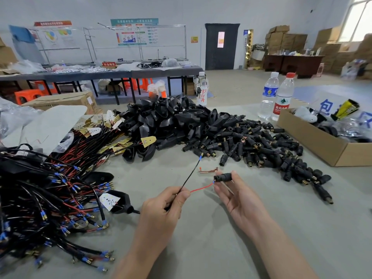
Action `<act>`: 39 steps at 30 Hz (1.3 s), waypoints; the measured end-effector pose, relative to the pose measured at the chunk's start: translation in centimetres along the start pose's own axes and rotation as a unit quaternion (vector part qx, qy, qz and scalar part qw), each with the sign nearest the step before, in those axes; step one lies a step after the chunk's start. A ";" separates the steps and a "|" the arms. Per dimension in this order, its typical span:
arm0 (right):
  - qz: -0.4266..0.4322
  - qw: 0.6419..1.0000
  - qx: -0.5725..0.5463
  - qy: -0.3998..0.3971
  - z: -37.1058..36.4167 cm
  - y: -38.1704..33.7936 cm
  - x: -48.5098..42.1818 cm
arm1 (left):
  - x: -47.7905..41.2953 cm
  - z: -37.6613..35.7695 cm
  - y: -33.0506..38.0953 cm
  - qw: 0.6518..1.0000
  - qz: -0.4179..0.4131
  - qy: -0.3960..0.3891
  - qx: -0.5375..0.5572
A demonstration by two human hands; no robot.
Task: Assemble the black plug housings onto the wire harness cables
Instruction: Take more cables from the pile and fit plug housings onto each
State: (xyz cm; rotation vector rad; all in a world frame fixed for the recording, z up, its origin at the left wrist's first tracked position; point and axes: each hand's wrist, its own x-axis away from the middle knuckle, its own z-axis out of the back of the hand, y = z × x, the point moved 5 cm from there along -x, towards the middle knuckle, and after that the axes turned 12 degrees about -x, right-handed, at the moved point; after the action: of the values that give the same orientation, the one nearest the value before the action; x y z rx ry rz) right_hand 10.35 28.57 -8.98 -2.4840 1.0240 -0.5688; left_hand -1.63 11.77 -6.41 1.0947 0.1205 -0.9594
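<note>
My right hand (239, 198) pinches a black plug housing (223, 176) between thumb and fingertips. Its long axis lies left to right, with the mouth facing left. My left hand (161, 206), near and left, pinches the harness cable (180, 190). Its red wire (201, 187) reaches that mouth, and its black wire (191, 172) points far, free.

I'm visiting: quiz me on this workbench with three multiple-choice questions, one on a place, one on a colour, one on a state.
1. Where is the cardboard box? A) right of the plug pile B) on the floor C) left of the harnesses
2. Which colour wire enters the plug housing in the right hand? A) green B) red C) white
3. What is the left hand doing? A) lying flat B) gripping the black cable C) holding a bottle

Answers: 1 A, it stands beyond the pile's right side; 2 B, a red wire runs into it; 3 B, fingers curl round the cable.
</note>
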 end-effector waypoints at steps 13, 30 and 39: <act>0.032 0.994 0.107 -0.021 -0.7 0.1 0.7 | 0.0 0.7 0.1 0.999 0.002 0.032 -0.004; -0.044 0.994 0.035 -0.092 -1.8 1.0 1.4 | -0.1 0.5 0.3 0.998 -0.035 0.013 -0.057; -0.086 0.990 0.028 -0.107 -2.7 3.0 2.4 | -0.2 -0.1 -0.3 0.996 -0.040 -0.005 -0.073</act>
State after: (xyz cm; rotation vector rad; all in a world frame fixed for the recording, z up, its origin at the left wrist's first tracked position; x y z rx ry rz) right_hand 8.80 24.33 -7.68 -2.5330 0.7072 -0.3641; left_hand -1.90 11.88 -6.53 0.9559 0.2252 -1.0106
